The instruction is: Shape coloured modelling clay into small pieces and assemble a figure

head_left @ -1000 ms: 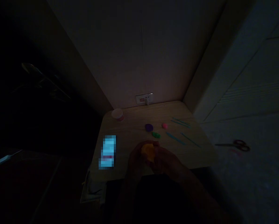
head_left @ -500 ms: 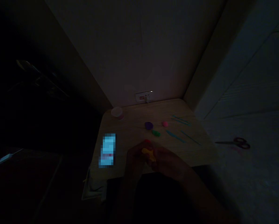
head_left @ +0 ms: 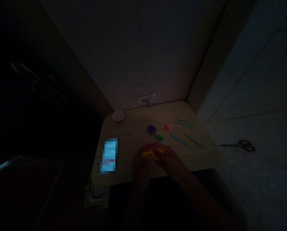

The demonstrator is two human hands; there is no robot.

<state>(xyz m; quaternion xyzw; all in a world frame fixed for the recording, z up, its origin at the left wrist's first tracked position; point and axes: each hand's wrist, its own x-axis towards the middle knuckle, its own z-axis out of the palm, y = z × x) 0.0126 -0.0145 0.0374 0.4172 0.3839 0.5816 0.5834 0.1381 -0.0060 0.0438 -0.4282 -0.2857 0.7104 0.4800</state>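
Both hands meet over the front of a small wooden table (head_left: 131, 134), in dim light. My left hand (head_left: 141, 163) is closed on one end of a yellow-orange piece of modelling clay (head_left: 151, 154). My right hand (head_left: 168, 160) grips the other end. A red piece of clay (head_left: 150, 145) shows just behind the fingers; whether a hand touches it I cannot tell. Beyond lie a green lump of clay (head_left: 159, 137), a purple lump (head_left: 151, 129) and a small pink lump (head_left: 168, 127).
Blue-green modelling tools (head_left: 179, 140) lie at the right of the table. A lit phone (head_left: 109, 156) lies at the left, with a lidded tub (head_left: 118, 116) behind it. Scissors (head_left: 244, 145) rest on the pale surface to the right. A wall socket (head_left: 146, 99) holds a plug.
The yellow clay has turned more sideways and looks wider between the hands. My right hand has shifted its fingers on it. The whole view has moved slightly.
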